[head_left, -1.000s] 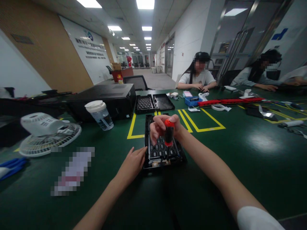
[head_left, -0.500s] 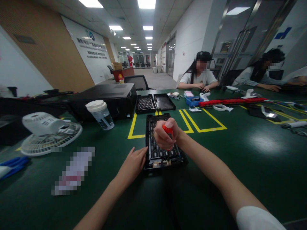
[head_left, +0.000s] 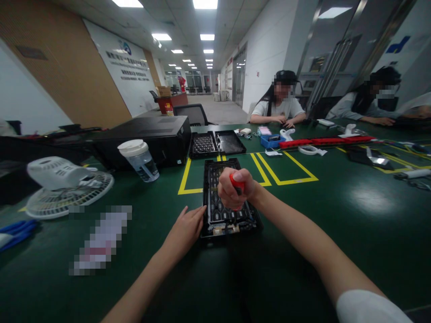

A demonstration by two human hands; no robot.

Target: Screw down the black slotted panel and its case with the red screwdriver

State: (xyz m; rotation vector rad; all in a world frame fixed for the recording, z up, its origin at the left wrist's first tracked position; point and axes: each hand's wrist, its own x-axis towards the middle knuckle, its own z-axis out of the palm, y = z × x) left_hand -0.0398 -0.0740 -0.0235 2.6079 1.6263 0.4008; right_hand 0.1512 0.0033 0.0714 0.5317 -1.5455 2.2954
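A black plastic case [head_left: 206, 193] lies on the table in front of me, its inside showing rows of dark round cells and a small light-coloured part near the close edge. My right hand [head_left: 235, 188] is closed over it in a fist around a red-handled screwdriver [head_left: 237, 183], held upright. The shaft and tip are hidden below the fist. Along the case's left side rests my left hand [head_left: 188, 226], fingers stretched out and touching the rim.
Behind the case sits another opened black case [head_left: 230, 142]. To the left are a lidded plastic cup [head_left: 143, 163], a white fan [head_left: 67, 188] and a large black box [head_left: 151, 134]. A blue tray [head_left: 272, 141] and tape roll [head_left: 310, 150] lie right; two people sit beyond.
My right fist has turned slightly, with the red handle tilting a little. The left hand stays at the case's side. The whole view has shifted slightly.
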